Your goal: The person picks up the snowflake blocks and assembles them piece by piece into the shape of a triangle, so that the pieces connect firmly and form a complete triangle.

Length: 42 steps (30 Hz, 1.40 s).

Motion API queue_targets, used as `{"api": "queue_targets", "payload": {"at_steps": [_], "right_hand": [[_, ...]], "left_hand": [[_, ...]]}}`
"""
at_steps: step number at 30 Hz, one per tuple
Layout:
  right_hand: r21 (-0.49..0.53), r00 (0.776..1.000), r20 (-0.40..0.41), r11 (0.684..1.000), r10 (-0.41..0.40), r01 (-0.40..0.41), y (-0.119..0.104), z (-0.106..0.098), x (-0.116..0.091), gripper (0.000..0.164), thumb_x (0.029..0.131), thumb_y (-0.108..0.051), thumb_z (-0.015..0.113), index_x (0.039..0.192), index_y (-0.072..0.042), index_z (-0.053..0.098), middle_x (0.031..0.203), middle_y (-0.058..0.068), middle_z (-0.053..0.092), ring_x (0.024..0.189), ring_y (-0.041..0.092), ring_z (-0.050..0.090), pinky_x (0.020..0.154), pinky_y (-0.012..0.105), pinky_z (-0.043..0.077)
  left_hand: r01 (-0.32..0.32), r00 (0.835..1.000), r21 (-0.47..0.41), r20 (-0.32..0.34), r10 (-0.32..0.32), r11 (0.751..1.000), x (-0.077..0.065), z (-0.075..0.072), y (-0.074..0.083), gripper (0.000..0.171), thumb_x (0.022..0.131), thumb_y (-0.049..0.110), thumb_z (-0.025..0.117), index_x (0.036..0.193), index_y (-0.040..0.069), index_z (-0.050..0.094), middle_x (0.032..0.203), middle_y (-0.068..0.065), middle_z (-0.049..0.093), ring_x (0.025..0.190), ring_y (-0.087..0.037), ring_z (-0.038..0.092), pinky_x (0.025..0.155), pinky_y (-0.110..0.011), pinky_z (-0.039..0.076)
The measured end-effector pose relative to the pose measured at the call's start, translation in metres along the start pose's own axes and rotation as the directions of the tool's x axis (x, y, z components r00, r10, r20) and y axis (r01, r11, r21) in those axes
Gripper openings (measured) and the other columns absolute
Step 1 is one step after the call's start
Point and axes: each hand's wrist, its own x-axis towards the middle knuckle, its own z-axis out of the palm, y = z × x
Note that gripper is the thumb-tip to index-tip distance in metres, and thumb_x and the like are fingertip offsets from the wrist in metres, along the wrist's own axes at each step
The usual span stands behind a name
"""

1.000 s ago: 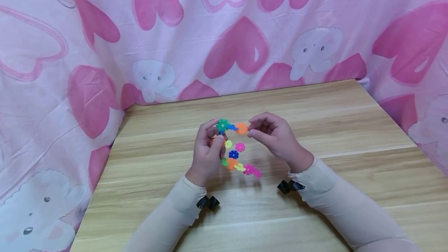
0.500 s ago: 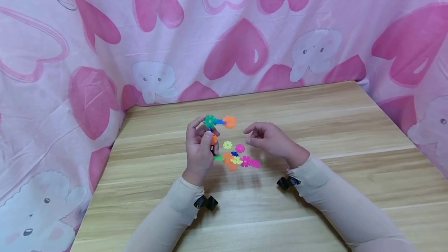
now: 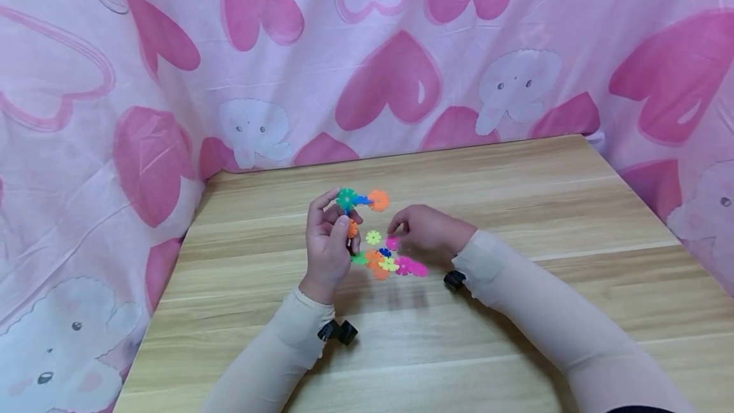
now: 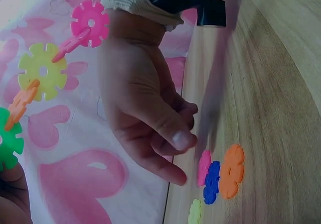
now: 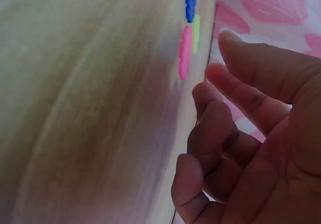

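Bright, even head view, dimmer wrist views, soft arm shadows on the table (image 3: 545,190)

sleeves (image 3: 533,311): long, beige | cuffs (image 4: 135,2): wrinkled | wrist cameras (image 3: 347,332): black, boxy | fingers (image 5: 215,128): bare

We count one left hand (image 3: 328,247), one right hand (image 3: 431,228), one table (image 3: 573,241) and one chain (image 3: 346,199). Loose, we count four: a yellow disc (image 4: 194,212), a pink disc (image 4: 204,167), a blue disc (image 4: 211,183), an orange disc (image 4: 232,172).
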Motion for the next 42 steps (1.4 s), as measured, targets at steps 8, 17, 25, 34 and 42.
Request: {"api": "queue_targets", "payload": {"at_steps": [8,17,25,34,42], "right_hand": [[-0.015,0.998,0.049,0.999,0.031,-0.03,-0.003,0.007,0.008,0.03,0.089,0.001,0.079,0.113,-0.016,0.073,0.097,0.01,0.064,0.085,0.025,0.063,0.069,0.034,0.058],[-0.104,0.999,0.033,0.995,0.007,-0.003,-0.006,0.006,0.008,0.024,0.088,0.002,0.079,0.101,-0.011,0.064,0.091,0.009,0.063,0.086,0.025,0.061,0.071,0.033,0.056],[0.02,0.999,-0.002,0.999,-0.04,0.04,-0.002,0.003,0.0,0.013,0.093,0.0,0.072,0.099,-0.01,0.065,0.089,0.01,0.063,0.078,0.025,0.061,0.067,0.034,0.054],[0.187,0.966,-0.173,0.957,-0.19,0.222,-0.006,-0.01,-0.025,0.026,0.095,-0.001,0.071,0.12,-0.009,0.072,0.089,0.008,0.067,0.082,0.024,0.066,0.074,0.041,0.058],[0.36,0.93,-0.285,0.873,-0.233,0.33,-0.017,-0.02,-0.058,0.033,0.095,-0.002,0.073,0.128,-0.007,0.072,0.107,0.014,0.069,0.095,0.03,0.068,0.085,0.039,0.063]], "left_hand": [[0.014,1.0,0.007,0.004,-0.014,1.0,-0.001,0.001,-0.002,0.041,0.104,0.002,0.042,0.145,0.006,0.044,0.091,-0.004,0.062,0.05,-0.013,0.049,0.049,-0.02,0.049],[0.016,1.0,0.031,-0.007,-0.015,0.999,-0.003,0.001,-0.002,0.042,0.104,0.001,0.042,0.146,0.004,0.041,0.092,-0.007,0.062,0.051,-0.013,0.048,0.049,-0.021,0.049],[0.008,1.0,0.04,-0.005,-0.007,0.999,-0.002,0.001,-0.001,0.041,0.105,0.002,0.042,0.145,0.002,0.04,0.092,-0.006,0.062,0.051,-0.014,0.048,0.049,-0.02,0.049],[0.014,1.0,0.055,-0.003,-0.014,0.998,-0.001,0.001,0.001,0.042,0.104,0.003,0.041,0.146,0.002,0.038,0.092,-0.002,0.062,0.051,-0.013,0.048,0.049,-0.021,0.049],[0.009,1.0,0.045,0.002,-0.009,0.999,-0.001,0.0,0.0,0.042,0.104,0.005,0.042,0.146,0.0,0.037,0.093,-0.004,0.062,0.052,-0.012,0.048,0.05,-0.02,0.049]]}}
